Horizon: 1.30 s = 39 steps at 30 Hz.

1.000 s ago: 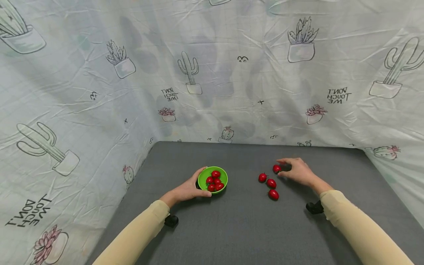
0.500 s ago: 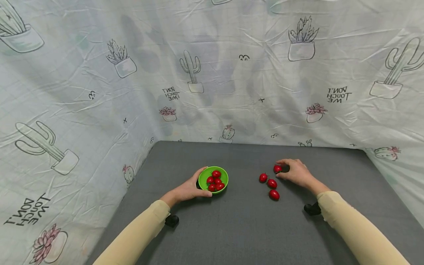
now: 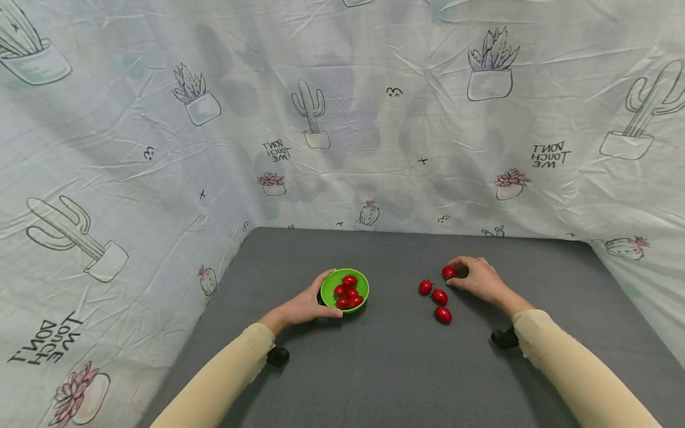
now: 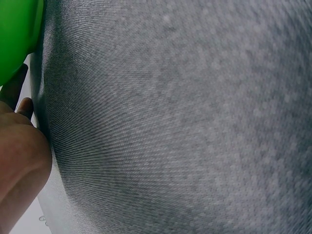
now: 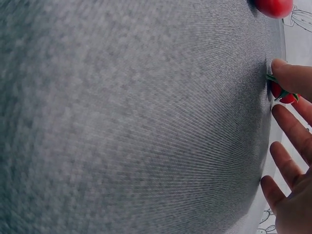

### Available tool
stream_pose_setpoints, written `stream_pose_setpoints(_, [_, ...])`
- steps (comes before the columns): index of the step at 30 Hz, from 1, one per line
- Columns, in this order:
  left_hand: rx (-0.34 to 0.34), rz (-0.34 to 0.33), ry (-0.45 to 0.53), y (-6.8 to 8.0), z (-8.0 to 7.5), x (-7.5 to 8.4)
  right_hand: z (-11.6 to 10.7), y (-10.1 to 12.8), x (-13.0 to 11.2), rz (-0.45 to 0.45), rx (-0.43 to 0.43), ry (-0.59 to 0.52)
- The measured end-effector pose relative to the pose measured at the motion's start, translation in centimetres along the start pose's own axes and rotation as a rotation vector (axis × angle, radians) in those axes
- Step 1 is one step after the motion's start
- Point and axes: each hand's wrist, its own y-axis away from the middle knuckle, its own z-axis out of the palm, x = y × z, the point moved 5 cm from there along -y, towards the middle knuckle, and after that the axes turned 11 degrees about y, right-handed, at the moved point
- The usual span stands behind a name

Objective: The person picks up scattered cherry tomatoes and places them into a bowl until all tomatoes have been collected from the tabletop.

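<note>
Tomatoes (image 3: 440, 296), three loose, lie beside your right hand (image 3: 478, 279), which pinches a fourth tomato (image 3: 448, 273); your left hand (image 3: 302, 306) grips the bowl (image 3: 361, 281).

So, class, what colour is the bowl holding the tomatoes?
The bowl is bright green; the head view shows it best.
</note>
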Motion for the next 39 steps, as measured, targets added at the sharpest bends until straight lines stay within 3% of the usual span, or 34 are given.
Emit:
stream_pose_setpoints(17, [-0.005, -0.008, 0.000, 0.0, 0.0, 0.0, -0.4, 0.4, -0.1, -0.098, 0.017, -0.061])
stream_pose_setpoints(31, [-0.006, -0.010, -0.002, 0.0, 0.0, 0.1, -1.6, 0.0, -0.2, -0.112, 0.031, -0.108])
stream_pose_setpoints(39, [-0.009, -0.002, -0.002, -0.1, 0.0, 0.0, -2.7, -0.4, -1.7, -0.100, 0.013, -0.116])
